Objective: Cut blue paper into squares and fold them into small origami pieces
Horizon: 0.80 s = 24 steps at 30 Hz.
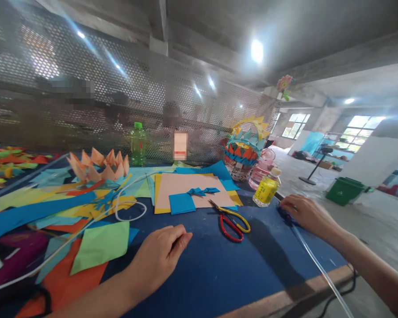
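Observation:
My left hand [167, 249] rests loosely closed on the blue table, with nothing visible in it. At the table's right edge, my right hand [301, 212] has its fingers over a small dark object [286, 217] with a clear cable or tube; its kind is partly hidden. Between the hands lie scissors [232, 223] with one red and one yellow handle. Beyond them is a stack of paper with a pink sheet [172, 183] on top. On it lie a blue paper square [182, 204] and small folded blue paper pieces [204, 191]. A green paper sheet [102, 245] lies left of my left hand.
An orange folded-paper ring [99, 165], blue paper strips [43, 210] and a white cord [131, 211] lie at left. Behind stand a green bottle [138, 145], a woven paper basket [242, 152] and a yellow bottle [267, 190]. A perforated panel [199, 110] closes the back.

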{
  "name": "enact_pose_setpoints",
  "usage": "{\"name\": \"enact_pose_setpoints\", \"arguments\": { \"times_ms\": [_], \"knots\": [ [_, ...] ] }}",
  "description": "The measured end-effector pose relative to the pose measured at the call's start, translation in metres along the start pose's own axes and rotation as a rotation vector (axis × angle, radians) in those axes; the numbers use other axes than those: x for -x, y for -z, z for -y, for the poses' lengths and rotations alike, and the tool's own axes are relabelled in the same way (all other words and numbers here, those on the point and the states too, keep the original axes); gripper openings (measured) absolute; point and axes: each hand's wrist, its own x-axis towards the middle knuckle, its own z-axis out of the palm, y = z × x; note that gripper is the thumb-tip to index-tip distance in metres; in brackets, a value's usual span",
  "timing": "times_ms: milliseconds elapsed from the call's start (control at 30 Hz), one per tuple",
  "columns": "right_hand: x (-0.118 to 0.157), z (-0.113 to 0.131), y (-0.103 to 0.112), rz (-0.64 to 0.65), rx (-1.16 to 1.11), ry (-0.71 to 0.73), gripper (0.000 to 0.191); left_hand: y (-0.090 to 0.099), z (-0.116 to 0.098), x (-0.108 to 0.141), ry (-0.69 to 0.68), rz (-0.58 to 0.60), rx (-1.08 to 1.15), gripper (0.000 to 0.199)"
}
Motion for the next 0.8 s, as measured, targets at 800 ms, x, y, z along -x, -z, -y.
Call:
{"name": "enact_pose_setpoints", "arguments": {
  "times_ms": [800],
  "knots": [
    [-0.132, 0.212, -0.039, -0.057, -0.250, 0.204, 0.015, 0.001, 0.003, 0.004, -0.014, -0.061, -0.090, 0.036]
  ]
}}
